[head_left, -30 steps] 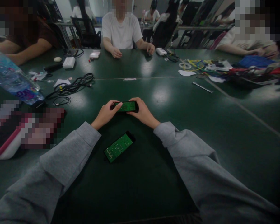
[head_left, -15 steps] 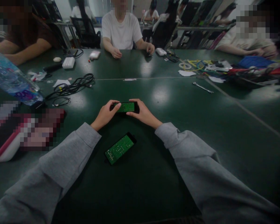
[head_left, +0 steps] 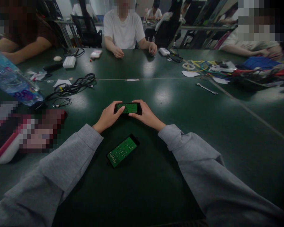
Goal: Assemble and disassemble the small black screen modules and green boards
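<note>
Between my two hands is a green circuit board in a black casing (head_left: 130, 108), held by its ends. My left hand (head_left: 109, 114) grips the left end, its thumb lying over the board's face. At the right end my right hand (head_left: 146, 115) is closed, with the thumb along the near edge and fingers on the far edge. Closer to me a second green circuit board in a black casing (head_left: 123, 150) lies slanted on the dark green table (head_left: 132, 192), touched by neither hand. The undersides of both casings are hidden.
A water bottle (head_left: 16, 80) and a red-trimmed bag (head_left: 11, 138) are on the left, near coiled black cables (head_left: 73, 86). A wrench (head_left: 206, 88) lies to the right, before a heap of wires (head_left: 246, 71). Across the table sits a person in a white shirt (head_left: 124, 30).
My left thumb has slid slightly right over the held board. The view has shifted a little; both hands keep their hold, and the second board lies as before.
</note>
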A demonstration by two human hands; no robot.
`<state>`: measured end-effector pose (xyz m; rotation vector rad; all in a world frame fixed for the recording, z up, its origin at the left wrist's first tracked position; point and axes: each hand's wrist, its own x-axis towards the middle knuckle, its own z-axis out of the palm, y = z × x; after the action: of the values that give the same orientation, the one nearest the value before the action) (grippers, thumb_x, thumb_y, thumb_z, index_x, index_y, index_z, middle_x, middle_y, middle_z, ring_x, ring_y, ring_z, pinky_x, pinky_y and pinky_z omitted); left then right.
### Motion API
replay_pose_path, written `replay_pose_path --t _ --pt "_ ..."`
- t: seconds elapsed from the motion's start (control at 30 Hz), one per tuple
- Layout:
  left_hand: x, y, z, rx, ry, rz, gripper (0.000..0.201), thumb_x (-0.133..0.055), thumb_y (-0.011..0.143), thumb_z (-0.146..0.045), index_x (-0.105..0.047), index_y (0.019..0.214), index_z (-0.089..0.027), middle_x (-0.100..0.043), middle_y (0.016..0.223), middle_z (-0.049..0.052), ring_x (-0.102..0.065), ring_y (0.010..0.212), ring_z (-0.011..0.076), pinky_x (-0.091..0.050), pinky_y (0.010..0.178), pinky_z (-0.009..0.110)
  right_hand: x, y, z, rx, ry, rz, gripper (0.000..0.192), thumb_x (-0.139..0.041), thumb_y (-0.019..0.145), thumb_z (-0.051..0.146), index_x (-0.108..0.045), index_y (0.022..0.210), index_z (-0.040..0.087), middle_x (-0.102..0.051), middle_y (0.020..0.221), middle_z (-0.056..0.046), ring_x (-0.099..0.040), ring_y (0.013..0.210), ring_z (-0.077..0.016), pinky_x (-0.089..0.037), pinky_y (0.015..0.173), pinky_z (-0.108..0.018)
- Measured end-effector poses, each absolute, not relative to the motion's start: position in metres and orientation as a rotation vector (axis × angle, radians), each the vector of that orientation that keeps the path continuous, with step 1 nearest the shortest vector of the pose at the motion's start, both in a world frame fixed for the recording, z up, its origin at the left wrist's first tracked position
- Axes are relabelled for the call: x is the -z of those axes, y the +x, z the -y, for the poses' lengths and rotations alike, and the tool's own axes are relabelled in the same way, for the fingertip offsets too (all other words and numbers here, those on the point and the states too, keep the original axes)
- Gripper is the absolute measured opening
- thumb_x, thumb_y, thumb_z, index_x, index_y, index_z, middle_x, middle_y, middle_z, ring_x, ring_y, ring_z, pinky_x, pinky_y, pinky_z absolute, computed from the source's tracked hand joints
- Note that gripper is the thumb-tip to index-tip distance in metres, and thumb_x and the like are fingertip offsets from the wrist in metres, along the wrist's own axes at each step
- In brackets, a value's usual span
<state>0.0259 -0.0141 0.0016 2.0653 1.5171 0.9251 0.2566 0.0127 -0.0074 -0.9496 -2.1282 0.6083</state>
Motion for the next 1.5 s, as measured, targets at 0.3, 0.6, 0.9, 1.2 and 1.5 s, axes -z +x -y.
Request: replay_pose_path --t 0.3,0.6,0.9,1.2,1.5 --pt "-0.0024 0.0268 0.0156 -0.927 2.059 -1.504 0.046 -0.040 0.100 -0.048 -0.051 0.133 -0.017 -0.062 0.130 0.014 -0.062 0.116 0.0274 -0.046 0.101 0.045 0.0062 0.2565 -0.0117 -0.594 -0.946 2.133 0.056 -0.073 0.084 0.050 -0.048 0.127 0.023 -0.056 0.126 -0.011 -0.054 0.116 -0.0301 -0.045 0.100 -0.050" --pt "0.0012 0.0260 0.0142 -0.924 2.063 -1.506 0.047 -0.037 0.101 -0.050 -0.049 0.133 -0.019 -0.062 0.130 0.014 -0.063 0.113 0.0268 -0.048 0.099 0.046 0.0075 0.2560 -0.0121 -0.578 -0.956 2.144 0.057 -0.072 0.084 0.052 -0.047 0.127 0.024 -0.056 0.125 -0.011 -0.054 0.115 -0.0301 -0.046 0.099 -0.049" --pt "-0.0017 0.0268 0.0147 -0.917 2.059 -1.504 0.048 -0.040 0.099 -0.053 -0.051 0.130 -0.018 -0.063 0.128 0.014 -0.062 0.112 0.0272 -0.047 0.099 0.046 0.0082 0.2565 -0.0138 -0.554 -0.944 2.153 0.057 -0.072 0.084 0.052 -0.048 0.127 0.024 -0.057 0.126 -0.011 -0.054 0.115 -0.0301 -0.046 0.098 -0.049" --pt "-0.0019 0.0271 0.0144 -0.930 2.045 -1.499 0.045 -0.046 0.096 -0.054 -0.053 0.127 -0.021 -0.064 0.125 0.013 -0.062 0.111 0.0270 -0.048 0.097 0.045 0.0074 0.2557 -0.0131 -0.570 -0.946 2.143 0.056 -0.072 0.084 0.051 -0.048 0.127 0.025 -0.056 0.127 -0.011 -0.054 0.116 -0.0308 -0.045 0.100 -0.051" --pt "-0.0014 0.0261 0.0148 -0.903 2.084 -1.507 0.052 -0.052 0.093 -0.057 -0.051 0.130 -0.020 -0.062 0.127 0.013 -0.063 0.108 0.0283 -0.050 0.092 0.045 0.0076 0.2558 -0.0139 -0.562 -0.933 2.152 0.056 -0.072 0.084 0.051 -0.048 0.127 0.024 -0.056 0.126 -0.011 -0.054 0.116 -0.0306 -0.045 0.100 -0.050"
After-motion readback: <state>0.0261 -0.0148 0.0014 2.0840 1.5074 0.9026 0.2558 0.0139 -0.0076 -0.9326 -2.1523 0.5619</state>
